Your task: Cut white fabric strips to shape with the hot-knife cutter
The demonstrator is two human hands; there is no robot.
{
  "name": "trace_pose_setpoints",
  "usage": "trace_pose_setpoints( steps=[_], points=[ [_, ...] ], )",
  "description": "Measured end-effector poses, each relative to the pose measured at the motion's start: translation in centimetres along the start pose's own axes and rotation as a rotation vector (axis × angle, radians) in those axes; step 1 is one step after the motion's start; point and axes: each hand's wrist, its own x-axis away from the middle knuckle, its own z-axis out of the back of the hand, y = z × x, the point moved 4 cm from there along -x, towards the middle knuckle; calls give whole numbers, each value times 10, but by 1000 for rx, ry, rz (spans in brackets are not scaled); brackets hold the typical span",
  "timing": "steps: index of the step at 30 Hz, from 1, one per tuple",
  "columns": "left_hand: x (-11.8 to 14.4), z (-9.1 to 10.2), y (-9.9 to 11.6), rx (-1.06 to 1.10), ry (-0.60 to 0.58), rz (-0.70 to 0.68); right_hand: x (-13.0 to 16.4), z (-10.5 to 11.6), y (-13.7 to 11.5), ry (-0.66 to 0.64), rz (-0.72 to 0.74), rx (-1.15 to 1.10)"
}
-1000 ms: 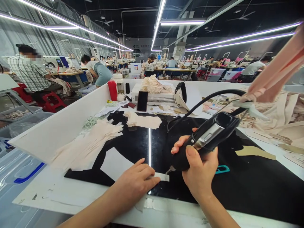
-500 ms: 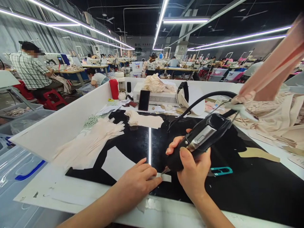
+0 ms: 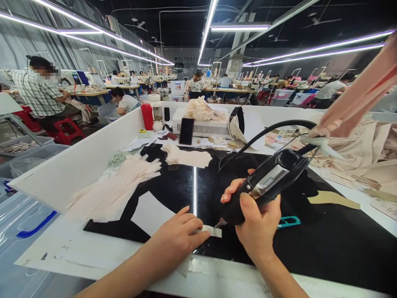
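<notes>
Since half a second ago the right hand (image 3: 259, 231) and its black corded hand tool (image 3: 263, 186) have shifted slightly toward the near edge of the black work mat (image 3: 325, 248), and the teal thread snips (image 3: 287, 222) are now partly covered behind that hand. The left hand (image 3: 176, 238) has barely moved.

The right hand is closed in a full grip around the tool body, thumb on top, with the tip angled down onto the small pale strip (image 3: 212, 231). The left hand lies flat, fingers together, pressing the strip's left end onto the mat near the mat's front edge. The strip lies across the bright light reflection running down the middle of the mat.

To do this step well, judging from the pose: keep the strip flat under the fingers, hold the tip steady at the strip's edge, and keep the fingertips clear of the tip (whether it cuts or heats cannot be told).

Left of the mat lies a fan of pale fabric pieces (image 3: 114, 190). Behind the mat stand a white slotted box (image 3: 201, 126), a phone (image 3: 186, 131) and a red bottle (image 3: 147, 116). Right of the mat lies heaped beige fabric (image 3: 372, 153). Other people work at tables far behind the mat.
</notes>
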Motion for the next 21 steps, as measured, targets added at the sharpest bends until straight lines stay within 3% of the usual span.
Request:
trace_pose_setpoints(
  steps=[9,21],
  points=[
    [4,2,-1,72,7,9,3,-3,-4,19,-16,-34],
    [3,-1,-3,97,2,17,13,-10,-1,-62,-30,-55]
  ],
)
